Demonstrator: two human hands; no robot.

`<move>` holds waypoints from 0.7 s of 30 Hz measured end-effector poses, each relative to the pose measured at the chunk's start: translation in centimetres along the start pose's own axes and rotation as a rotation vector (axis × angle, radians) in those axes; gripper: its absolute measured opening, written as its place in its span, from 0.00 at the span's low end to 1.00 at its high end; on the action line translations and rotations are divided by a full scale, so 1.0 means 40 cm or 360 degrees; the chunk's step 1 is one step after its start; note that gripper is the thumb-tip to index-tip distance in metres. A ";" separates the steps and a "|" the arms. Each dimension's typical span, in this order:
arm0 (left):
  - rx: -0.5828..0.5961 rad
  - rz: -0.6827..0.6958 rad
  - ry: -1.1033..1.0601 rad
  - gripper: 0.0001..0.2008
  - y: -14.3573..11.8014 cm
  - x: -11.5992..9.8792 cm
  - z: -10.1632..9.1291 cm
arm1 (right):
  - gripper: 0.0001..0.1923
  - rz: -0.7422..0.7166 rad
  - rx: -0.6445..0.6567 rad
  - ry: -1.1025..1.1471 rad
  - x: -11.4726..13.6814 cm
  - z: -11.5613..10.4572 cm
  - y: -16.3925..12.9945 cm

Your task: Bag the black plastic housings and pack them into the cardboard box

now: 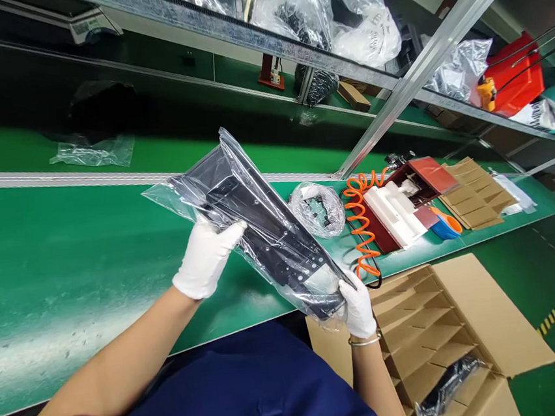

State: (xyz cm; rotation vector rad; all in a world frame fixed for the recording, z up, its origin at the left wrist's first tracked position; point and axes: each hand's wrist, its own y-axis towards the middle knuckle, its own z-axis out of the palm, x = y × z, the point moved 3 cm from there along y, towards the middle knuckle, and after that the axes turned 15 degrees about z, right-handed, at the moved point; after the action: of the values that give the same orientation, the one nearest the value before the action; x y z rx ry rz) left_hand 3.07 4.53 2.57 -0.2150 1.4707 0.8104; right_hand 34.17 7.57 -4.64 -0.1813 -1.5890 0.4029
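Head view shows a long black metal part in a clear plastic bag (264,225), held in the air over the near edge of the green conveyor belt (66,254). The white-gloved left hand (207,254) grips its middle and the white-gloved right hand (358,305) pinches its lower end. Below the right hand, the open cardboard box with dividers (431,330) holds one bagged black part (446,384); most slots look empty, so the packing seems at an early stage. The belt to the left is free.

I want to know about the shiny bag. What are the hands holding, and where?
A black part in a clear bag: left hand at its middle, right hand at its near end.
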 end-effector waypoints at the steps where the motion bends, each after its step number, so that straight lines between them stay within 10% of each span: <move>1: -0.0014 -0.0004 -0.0006 0.21 -0.003 -0.001 0.002 | 0.15 0.0007 0.0003 0.0006 -0.002 -0.002 0.001; 9: -0.0157 0.0008 0.0033 0.23 -0.004 0.003 -0.003 | 0.15 0.0023 0.0071 -0.0007 -0.013 0.006 0.009; 21: 0.0311 -0.0058 0.0070 0.34 -0.071 0.033 0.027 | 0.17 0.0159 0.0056 0.0143 0.008 0.050 -0.012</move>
State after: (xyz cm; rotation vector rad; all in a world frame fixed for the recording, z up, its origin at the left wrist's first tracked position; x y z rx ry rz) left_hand 5.51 3.57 0.53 -0.1125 1.5723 0.6317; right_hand 32.24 6.95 -4.19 -0.2494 -1.4875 0.4938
